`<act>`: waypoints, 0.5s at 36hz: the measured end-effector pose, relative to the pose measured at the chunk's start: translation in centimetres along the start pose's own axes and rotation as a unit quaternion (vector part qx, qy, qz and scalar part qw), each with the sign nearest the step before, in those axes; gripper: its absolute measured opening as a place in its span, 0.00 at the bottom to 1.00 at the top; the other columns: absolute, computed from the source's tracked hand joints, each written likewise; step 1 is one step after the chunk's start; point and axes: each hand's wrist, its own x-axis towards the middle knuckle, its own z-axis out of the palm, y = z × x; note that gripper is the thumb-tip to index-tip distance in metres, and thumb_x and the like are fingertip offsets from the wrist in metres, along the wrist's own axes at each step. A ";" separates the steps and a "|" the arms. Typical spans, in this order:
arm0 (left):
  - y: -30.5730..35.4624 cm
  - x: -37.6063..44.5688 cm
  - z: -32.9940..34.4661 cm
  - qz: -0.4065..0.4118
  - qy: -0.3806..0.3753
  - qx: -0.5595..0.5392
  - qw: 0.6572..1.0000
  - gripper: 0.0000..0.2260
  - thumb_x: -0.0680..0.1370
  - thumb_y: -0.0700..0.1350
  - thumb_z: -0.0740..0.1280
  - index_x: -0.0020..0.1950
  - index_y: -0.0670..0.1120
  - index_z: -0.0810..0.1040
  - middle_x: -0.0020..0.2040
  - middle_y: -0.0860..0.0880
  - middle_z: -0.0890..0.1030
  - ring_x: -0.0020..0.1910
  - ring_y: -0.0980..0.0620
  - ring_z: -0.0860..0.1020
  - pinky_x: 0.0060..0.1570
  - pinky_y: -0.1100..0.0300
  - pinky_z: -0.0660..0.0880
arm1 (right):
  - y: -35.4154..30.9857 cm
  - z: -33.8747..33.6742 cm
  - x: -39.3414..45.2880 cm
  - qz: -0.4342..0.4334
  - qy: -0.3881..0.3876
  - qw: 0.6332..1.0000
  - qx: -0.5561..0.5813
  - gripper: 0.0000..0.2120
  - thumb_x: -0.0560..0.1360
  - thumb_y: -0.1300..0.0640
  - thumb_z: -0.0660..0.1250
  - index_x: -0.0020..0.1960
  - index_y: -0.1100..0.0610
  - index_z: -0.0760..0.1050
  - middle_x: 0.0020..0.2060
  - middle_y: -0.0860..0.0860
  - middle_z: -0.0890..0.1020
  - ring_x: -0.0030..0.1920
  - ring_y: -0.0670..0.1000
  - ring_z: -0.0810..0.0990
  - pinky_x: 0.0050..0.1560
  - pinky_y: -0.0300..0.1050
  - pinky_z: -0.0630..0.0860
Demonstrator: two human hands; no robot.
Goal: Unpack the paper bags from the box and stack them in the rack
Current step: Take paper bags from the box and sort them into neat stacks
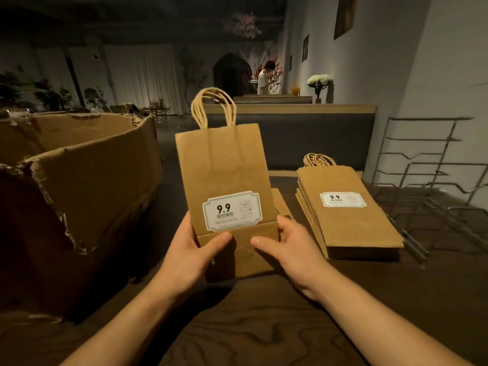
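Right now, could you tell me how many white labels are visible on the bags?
2: one on the held bag, one atop the stack beside the rack. Lower bags' labels are hidden.

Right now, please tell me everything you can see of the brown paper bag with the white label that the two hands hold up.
The brown paper bag is flat, still folded, and held upright above the dark wooden table. Its twisted paper handles stand up at the top. A white label printed "9.9" sits on its lower front, just above the folded bottom flap. The left hand and the right hand grip its bottom corners, with both thumbs pressed on the flap. The paper looks smooth, with light creases.
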 end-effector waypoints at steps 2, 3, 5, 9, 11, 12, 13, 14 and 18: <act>0.0 -0.2 0.1 -0.009 -0.007 0.005 1.000 0.24 0.71 0.44 0.73 0.64 0.55 0.73 0.60 0.58 0.83 0.61 0.55 0.81 0.60 0.56 0.77 | 0.0 -0.1 -0.1 0.003 0.005 1.000 0.010 0.16 0.77 0.64 0.71 0.60 0.49 0.78 0.54 0.45 0.86 0.57 0.44 0.83 0.59 0.45 0.80; -0.1 -0.3 0.2 -0.014 -0.020 0.014 1.000 0.23 0.72 0.44 0.74 0.65 0.55 0.73 0.60 0.58 0.83 0.62 0.55 0.81 0.61 0.55 0.76 | 0.3 0.0 -0.4 0.011 0.005 1.000 0.012 0.15 0.77 0.64 0.71 0.59 0.49 0.78 0.55 0.46 0.86 0.57 0.44 0.83 0.59 0.46 0.80; -0.1 -0.4 0.3 -0.027 -0.043 0.035 0.998 0.21 0.74 0.46 0.75 0.65 0.55 0.74 0.60 0.58 0.83 0.62 0.56 0.80 0.63 0.54 0.76 | 0.6 0.2 -0.7 0.025 0.005 0.999 0.034 0.14 0.77 0.64 0.70 0.57 0.49 0.78 0.55 0.48 0.86 0.56 0.46 0.84 0.59 0.47 0.80; 0.5 -0.4 -0.1 -0.073 -0.088 0.018 0.993 0.25 0.73 0.40 0.75 0.68 0.49 0.73 0.62 0.52 0.83 0.62 0.51 0.81 0.63 0.51 0.77 | -1.6 -0.7 -0.4 0.003 0.001 0.983 0.184 0.10 0.78 0.62 0.66 0.59 0.57 0.78 0.54 0.55 0.86 0.56 0.54 0.85 0.57 0.52 0.82; 0.9 -0.5 0.0 -0.118 -0.132 -0.018 0.984 0.24 0.75 0.36 0.73 0.69 0.46 0.72 0.61 0.48 0.84 0.61 0.48 0.82 0.59 0.53 0.79 | -2.7 -1.7 -0.4 -0.022 0.010 0.973 0.230 0.16 0.76 0.57 0.66 0.63 0.57 0.76 0.57 0.56 0.85 0.59 0.56 0.83 0.60 0.56 0.79; 1.2 -0.6 0.0 -0.141 -0.163 -0.033 0.976 0.24 0.75 0.36 0.73 0.69 0.45 0.72 0.61 0.46 0.84 0.61 0.46 0.82 0.59 0.51 0.79 | -3.1 -2.2 -0.4 -0.028 0.021 0.969 0.243 0.18 0.75 0.55 0.66 0.64 0.56 0.76 0.58 0.56 0.84 0.60 0.57 0.83 0.62 0.58 0.77; 1.3 -0.7 0.0 -0.155 -0.197 -0.037 0.968 0.25 0.75 0.36 0.73 0.70 0.45 0.72 0.62 0.44 0.83 0.62 0.44 0.81 0.61 0.48 0.78 | -3.2 -2.6 -0.4 -0.028 0.037 0.967 0.250 0.19 0.74 0.54 0.66 0.65 0.56 0.76 0.58 0.56 0.84 0.61 0.57 0.82 0.64 0.59 0.75; 1.3 -0.7 -0.1 -0.167 -0.226 -0.044 0.959 0.25 0.75 0.36 0.73 0.70 0.44 0.71 0.63 0.43 0.82 0.63 0.42 0.80 0.63 0.46 0.77 | -3.4 -3.0 -0.5 -0.025 0.056 0.966 0.253 0.19 0.75 0.54 0.66 0.65 0.55 0.76 0.58 0.56 0.84 0.61 0.57 0.82 0.65 0.60 0.74; 1.9 -0.9 -0.9 -0.234 -0.289 -0.103 0.923 0.25 0.74 0.27 0.69 0.69 0.39 0.71 0.62 0.38 0.82 0.60 0.40 0.82 0.57 0.51 0.80 | -4.5 -5.3 -0.5 -0.006 0.095 0.962 0.257 0.16 0.79 0.59 0.66 0.66 0.56 0.76 0.56 0.57 0.85 0.58 0.58 0.83 0.66 0.63 0.73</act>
